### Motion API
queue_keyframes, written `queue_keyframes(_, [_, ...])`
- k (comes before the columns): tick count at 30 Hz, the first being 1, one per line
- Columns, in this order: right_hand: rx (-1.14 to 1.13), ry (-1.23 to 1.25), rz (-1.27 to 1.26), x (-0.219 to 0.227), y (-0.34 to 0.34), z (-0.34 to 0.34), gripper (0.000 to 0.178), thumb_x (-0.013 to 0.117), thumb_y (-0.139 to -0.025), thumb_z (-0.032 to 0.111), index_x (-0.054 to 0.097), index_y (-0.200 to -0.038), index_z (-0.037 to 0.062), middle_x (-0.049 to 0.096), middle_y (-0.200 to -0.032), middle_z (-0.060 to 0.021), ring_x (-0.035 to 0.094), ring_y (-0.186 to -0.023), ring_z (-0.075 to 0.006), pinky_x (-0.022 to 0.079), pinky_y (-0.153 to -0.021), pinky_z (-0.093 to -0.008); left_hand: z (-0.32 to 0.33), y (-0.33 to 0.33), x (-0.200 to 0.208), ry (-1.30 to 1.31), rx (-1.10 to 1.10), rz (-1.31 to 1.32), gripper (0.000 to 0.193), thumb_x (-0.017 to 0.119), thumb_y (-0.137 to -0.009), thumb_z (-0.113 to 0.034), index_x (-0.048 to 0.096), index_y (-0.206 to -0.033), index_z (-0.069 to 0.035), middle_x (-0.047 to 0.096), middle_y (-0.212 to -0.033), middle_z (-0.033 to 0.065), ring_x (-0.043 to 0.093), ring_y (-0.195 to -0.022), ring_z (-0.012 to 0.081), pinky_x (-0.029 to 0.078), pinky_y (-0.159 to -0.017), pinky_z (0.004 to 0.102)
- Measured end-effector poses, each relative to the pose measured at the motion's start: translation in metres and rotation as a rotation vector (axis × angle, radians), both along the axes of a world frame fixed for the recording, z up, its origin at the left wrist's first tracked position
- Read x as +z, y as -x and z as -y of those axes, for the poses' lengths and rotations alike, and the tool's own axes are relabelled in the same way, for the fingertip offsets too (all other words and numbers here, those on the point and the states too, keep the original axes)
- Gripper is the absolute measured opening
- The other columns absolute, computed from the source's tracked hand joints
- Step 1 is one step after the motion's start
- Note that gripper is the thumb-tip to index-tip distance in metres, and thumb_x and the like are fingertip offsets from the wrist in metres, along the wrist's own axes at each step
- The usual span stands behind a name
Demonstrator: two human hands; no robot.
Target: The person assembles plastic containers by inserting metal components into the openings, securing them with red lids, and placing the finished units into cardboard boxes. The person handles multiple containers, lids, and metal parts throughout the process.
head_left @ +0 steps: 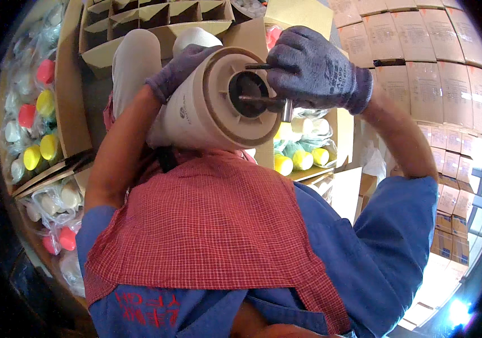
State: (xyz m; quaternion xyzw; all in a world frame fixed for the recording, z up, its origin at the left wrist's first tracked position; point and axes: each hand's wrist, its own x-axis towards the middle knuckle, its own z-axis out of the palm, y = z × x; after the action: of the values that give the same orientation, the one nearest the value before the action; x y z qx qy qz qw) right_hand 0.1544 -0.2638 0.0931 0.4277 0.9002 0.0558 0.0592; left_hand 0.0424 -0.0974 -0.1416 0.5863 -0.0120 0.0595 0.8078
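A pale, cream-white cylinder (187,115) lies tilted across my lap, its ribbed round end turned to the right. A dark round hole (248,93) opens in the middle of that end. My left hand (183,66), in a grey glove, is wrapped round the far side of the cylinder, its fingertips partly hidden. In my right hand (311,70), gloved the same, is a metal tool with two prongs (263,104). One prong reaches over the hole and the other is by its upper edge. Whether they touch the cylinder, I cannot tell.
A divided cardboard box (156,22) stands ahead. To the left, an open carton (75,84) holds plastic-wrapped containers with red and yellow caps. More yellow-capped containers (303,160) sit in a box at right. Stacked brown cartons (443,84) line the right side.
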Motion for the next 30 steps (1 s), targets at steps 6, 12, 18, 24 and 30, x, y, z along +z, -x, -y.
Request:
queue_keyframes(6, [0.046, 0.134, -0.106, 0.008, -0.017, -0.013, 0.044, 0.073, -0.05, 0.034, 0.058, -0.086, 0.0129, 0.054, -0.085, -0.007, 0.056, -0.081, -0.0286, 0.046, -0.075, -0.043, -0.011, -0.008, -0.037, -0.493, 0.059, 0.194, 0.041, 0.057, -0.089, -0.013, 0.053, -0.13, -0.009, 0.058, -0.12, 0.0155, 0.058, -0.107, 0.0271, 0.048, -0.09, 0.0324])
queue_keyframes(12, [0.025, 0.162, -0.126, -0.012, -0.012, -0.014, 0.047, 0.076, -0.048, 0.033, 0.058, -0.087, 0.0118, 0.056, -0.085, -0.0069, 0.058, -0.08, -0.026, 0.047, -0.07, -0.04, -0.009, -0.001, -0.01, -0.565, 0.069, 0.193, 0.036, 0.057, -0.089, -0.017, 0.057, -0.125, -0.011, 0.062, -0.112, 0.0142, 0.061, -0.1, 0.026, 0.049, -0.088, 0.0339])
queue_keyframes(18, [-0.263, 0.12, -0.147, -0.034, -0.007, 0.0, 0.044, 0.075, -0.05, 0.028, 0.058, -0.087, 0.0111, 0.057, -0.078, -0.0062, 0.06, -0.07, -0.0247, 0.048, -0.06, -0.0384, 0.002, 0.001, 0.009, -0.239, 0.237, -0.354, 0.039, 0.057, -0.09, -0.038, 0.067, -0.095, 0.0, 0.066, -0.081, 0.006, 0.059, -0.078, 0.013, 0.049, -0.072, 0.0298])
queue_keyframes(24, [-1.054, 0.063, -0.738, -0.085, -0.012, 0.053, 0.026, 0.049, -0.094, 0.026, 0.061, -0.092, 0.003, 0.056, -0.074, -0.015, 0.056, -0.067, -0.0289, 0.046, -0.065, -0.0379, 0.007, -0.018, 0.01, -0.27, 0.295, -0.584, 0.053, 0.047, -0.09, -0.051, 0.064, -0.076, -0.002, 0.065, -0.078, 0.0074, 0.056, -0.068, 0.0156, 0.047, -0.069, 0.0328])
queue_keyframes(30, [-0.984, 0.073, -0.653, -0.041, 0.009, 0.03, 0.03, 0.055, -0.091, 0.039, 0.06, -0.096, 0.0093, 0.058, -0.072, -0.016, 0.059, -0.069, -0.036, 0.046, -0.062, -0.0453, -0.006, -0.006, -0.006, 0.115, 0.061, -0.155, 0.046, 0.043, -0.093, -0.043, 0.063, -0.095, -0.001, 0.065, -0.09, 0.0105, 0.059, -0.08, 0.0203, 0.046, -0.076, 0.0349])
